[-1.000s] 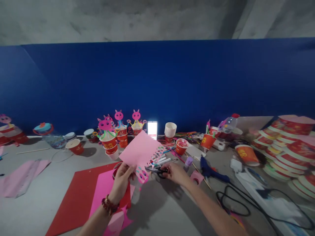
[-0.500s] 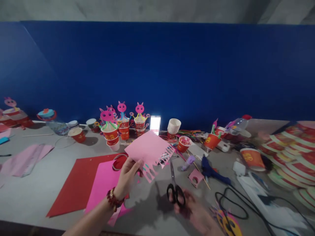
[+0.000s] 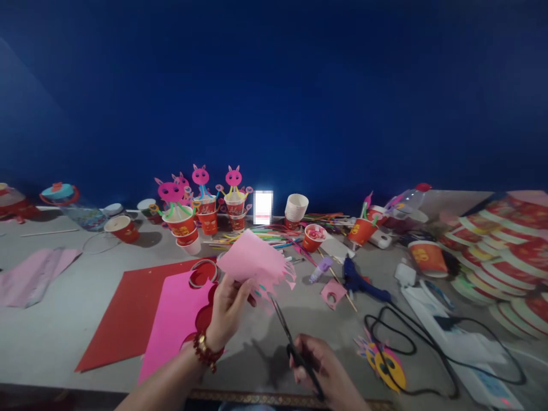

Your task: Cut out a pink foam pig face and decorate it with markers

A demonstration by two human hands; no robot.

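Note:
My left hand [image 3: 231,308], with a beaded bracelet at the wrist, pinches a light pink paper sheet [image 3: 246,257] at its lower left edge. The sheet's right and lower edges are cut into a jagged fringe, slightly blurred. My right hand [image 3: 314,362] grips black-handled scissors [image 3: 286,328]. The scissor tips point up and left, close to the paper's lower fringe; whether they touch it I cannot tell. Beneath and left of my left hand lie a bright pink sheet [image 3: 171,319] with scalloped cuts and a red sheet [image 3: 124,319].
Cups with pink animal figures [image 3: 177,220] stand at the back left. Stacked white cups [image 3: 297,206] are at the back middle. A blue glue gun [image 3: 363,285], its black cable [image 3: 411,342] and a yellow cutout [image 3: 391,371] lie to the right. Piled red cups [image 3: 500,245] fill the far right.
The scissors have turned, and their tips have moved left toward the paper's lower edge. The paper has tilted in my left hand. The camera view has shifted.

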